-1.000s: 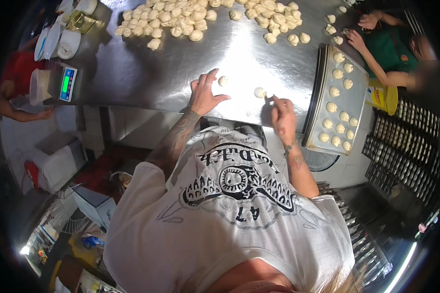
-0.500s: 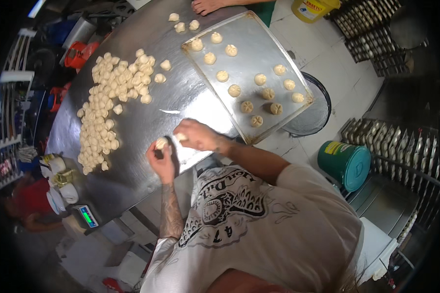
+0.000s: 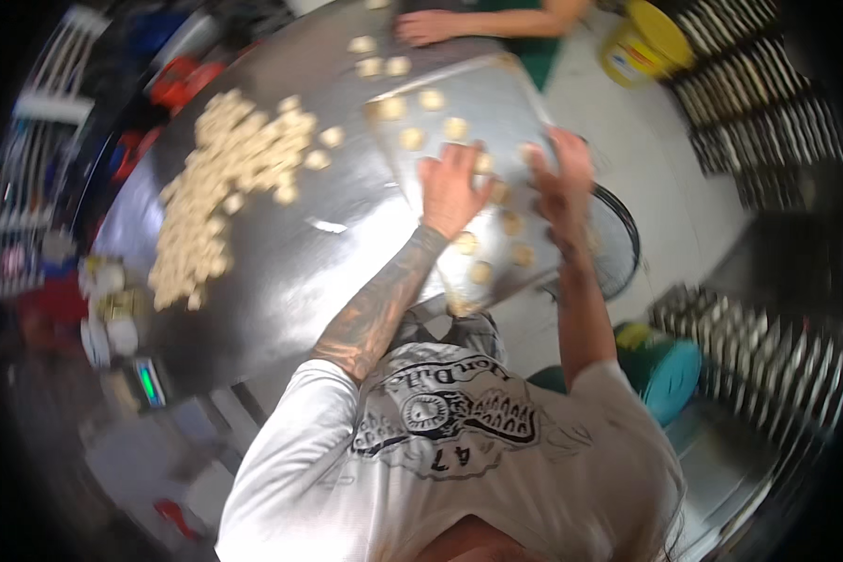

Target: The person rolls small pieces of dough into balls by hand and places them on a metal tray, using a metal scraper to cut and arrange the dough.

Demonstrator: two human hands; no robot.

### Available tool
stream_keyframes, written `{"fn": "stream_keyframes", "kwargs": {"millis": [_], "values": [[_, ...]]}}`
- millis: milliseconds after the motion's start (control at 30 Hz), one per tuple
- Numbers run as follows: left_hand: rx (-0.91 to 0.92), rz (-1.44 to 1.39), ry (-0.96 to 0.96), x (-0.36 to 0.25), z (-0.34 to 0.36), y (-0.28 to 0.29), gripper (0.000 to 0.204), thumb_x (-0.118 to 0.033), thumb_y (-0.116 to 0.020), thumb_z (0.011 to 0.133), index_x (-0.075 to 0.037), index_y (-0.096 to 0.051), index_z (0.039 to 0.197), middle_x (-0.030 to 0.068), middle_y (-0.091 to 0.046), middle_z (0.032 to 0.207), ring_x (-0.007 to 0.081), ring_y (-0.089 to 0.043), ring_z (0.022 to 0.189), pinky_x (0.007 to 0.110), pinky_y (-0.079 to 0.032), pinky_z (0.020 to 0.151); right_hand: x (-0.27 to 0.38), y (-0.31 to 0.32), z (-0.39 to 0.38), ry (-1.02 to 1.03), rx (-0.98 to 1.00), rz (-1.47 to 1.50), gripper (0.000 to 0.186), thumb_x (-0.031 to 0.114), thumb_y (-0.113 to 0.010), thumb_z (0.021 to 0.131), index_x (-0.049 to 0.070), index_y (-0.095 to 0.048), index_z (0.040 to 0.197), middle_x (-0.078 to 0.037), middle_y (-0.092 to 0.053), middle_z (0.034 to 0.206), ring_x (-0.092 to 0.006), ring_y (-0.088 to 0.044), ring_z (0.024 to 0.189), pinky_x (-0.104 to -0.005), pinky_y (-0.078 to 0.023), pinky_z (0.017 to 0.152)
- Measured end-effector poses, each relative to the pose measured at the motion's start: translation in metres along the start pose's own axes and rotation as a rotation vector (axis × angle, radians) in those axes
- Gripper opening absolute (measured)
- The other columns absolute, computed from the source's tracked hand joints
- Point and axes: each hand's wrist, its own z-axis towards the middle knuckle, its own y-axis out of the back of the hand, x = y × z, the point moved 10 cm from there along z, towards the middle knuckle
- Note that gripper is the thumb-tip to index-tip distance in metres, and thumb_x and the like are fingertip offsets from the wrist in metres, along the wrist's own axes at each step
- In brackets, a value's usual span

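Observation:
Over a metal baking tray [image 3: 492, 108] holding shaped dough balls, my left hand [image 3: 454, 192] reaches forward with its fingers stretched out. A dough ball [image 3: 482, 162] sits at its fingertips. My right hand [image 3: 564, 183] is over the tray's right side, smeared by motion, its thumb and fingers apart. Nothing shows clearly between its fingers. More dough balls [image 3: 480, 273] stand on the near part of the tray; some are hidden behind my hands. A large heap of small dough pieces [image 3: 239, 150] lies to the left on the steel table [image 3: 290, 267].
Another person's hand [image 3: 428, 26] rests on the far table edge, near a few loose dough pieces [image 3: 370, 66]. A yellow bucket [image 3: 644, 45] and a green lidded bucket [image 3: 665, 375] stand on the right. A lit digital scale [image 3: 148, 382] is at left.
Both hands have moved from the table's near edge, where each held dough, forward and right over the tray. My view has shifted, and the other person's forearm shows more.

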Motion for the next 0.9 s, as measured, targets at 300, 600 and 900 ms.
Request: {"fn": "stream_keyframes", "kwargs": {"millis": [300, 600, 900], "values": [[-0.18, -1.704, 0.453, 0.117, -0.198, 0.082, 0.067, -0.057, -0.046, 0.115, -0.001, -0.054, 0.152, 0.0159, -0.057, 0.154, 0.0286, -0.055, 0.141, 0.044, -0.042, 0.121, 0.28, -0.156, -0.163, 0.15, 0.627, 0.662, 0.069, 0.048, -0.047, 0.109, 0.001, -0.051, 0.159, -0.027, -0.045, 0.165, -0.0463, -0.04, 0.154, -0.0566, -0.026, 0.128], [-0.506, 0.051, 0.743, 0.402, -0.252, 0.327, 0.047, -0.021, -0.075, 0.095, -0.009, -0.067, 0.14, 0.0147, -0.062, 0.134, 0.0337, -0.06, 0.126, 0.055, -0.046, 0.104, 0.459, -0.392, -0.096, 0.333, 0.731, 0.331, 0.048, 0.019, -0.068, 0.102, 0.01, -0.062, 0.149, -0.017, -0.066, 0.133, -0.0403, -0.069, 0.114, -0.0469, -0.059, 0.091], [-0.561, 0.254, 0.241, 0.471, -0.217, 0.368, 0.035, -0.011, -0.069, 0.097, -0.01, -0.065, 0.132, 0.01, -0.057, 0.136, 0.0277, -0.056, 0.123, 0.045, -0.051, 0.103, 0.485, -0.45, -0.071, 0.059, 0.629, 0.645, 0.029, 0.016, -0.073, 0.096, -0.001, -0.063, 0.118, -0.009, -0.063, 0.093, -0.0243, -0.06, 0.085, -0.0388, -0.052, 0.082]]}}
